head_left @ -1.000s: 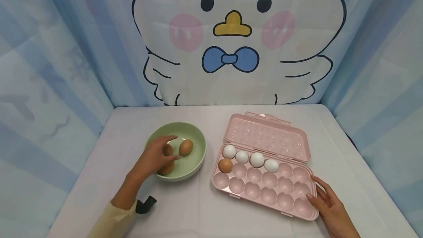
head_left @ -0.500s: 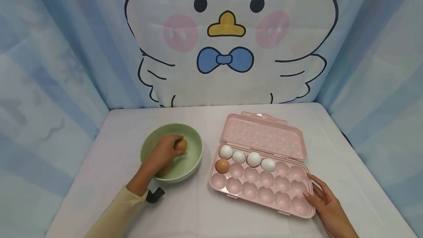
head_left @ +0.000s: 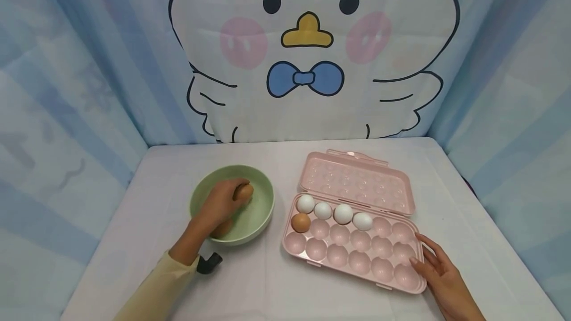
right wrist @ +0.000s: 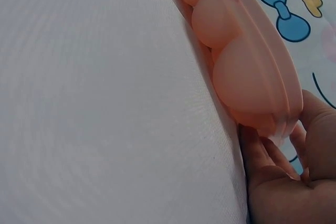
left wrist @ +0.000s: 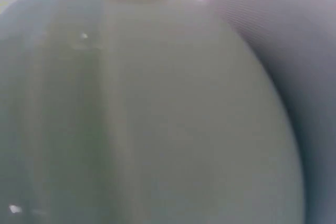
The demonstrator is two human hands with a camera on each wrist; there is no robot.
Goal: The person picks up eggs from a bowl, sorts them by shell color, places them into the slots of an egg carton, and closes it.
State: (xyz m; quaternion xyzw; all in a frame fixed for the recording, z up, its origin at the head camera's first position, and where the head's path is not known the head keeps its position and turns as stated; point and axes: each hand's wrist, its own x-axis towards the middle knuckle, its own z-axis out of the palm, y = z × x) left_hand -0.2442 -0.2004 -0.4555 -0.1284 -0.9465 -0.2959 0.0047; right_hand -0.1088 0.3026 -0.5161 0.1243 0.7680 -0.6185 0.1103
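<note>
In the head view, my left hand [head_left: 217, 206] reaches into a green bowl [head_left: 264, 187] and holds a brown egg [head_left: 245, 192] between thumb and fingers. Another brown egg [head_left: 222, 229] lies lower in the bowl, partly covered by that hand. The bowl's wall [left wrist: 205, 108] fills most of the left wrist view, where the hand is hidden. My right hand [head_left: 446, 279] grips the right end of an open pink egg carton [head_left: 360, 262]. Seen from the right wrist, the thumb lies over the rim while fingers [right wrist: 257, 150] curl under the end. Several white eggs [head_left: 343, 214] and one brown egg [head_left: 301, 222] sit in its cups.
The carton's lid [head_left: 357, 182] lies folded back behind it. A white cloth [head_left: 276, 281] covers the table. Blue patterned curtains [head_left: 67, 88] stand at both sides, and a printed cartoon backdrop [head_left: 308, 118] hangs at the rear edge.
My left hand has moved a little rightward inside the bowl and closed its fingers round a brown egg. The right hand keeps its hold on the carton, and the head view has shifted slightly.
</note>
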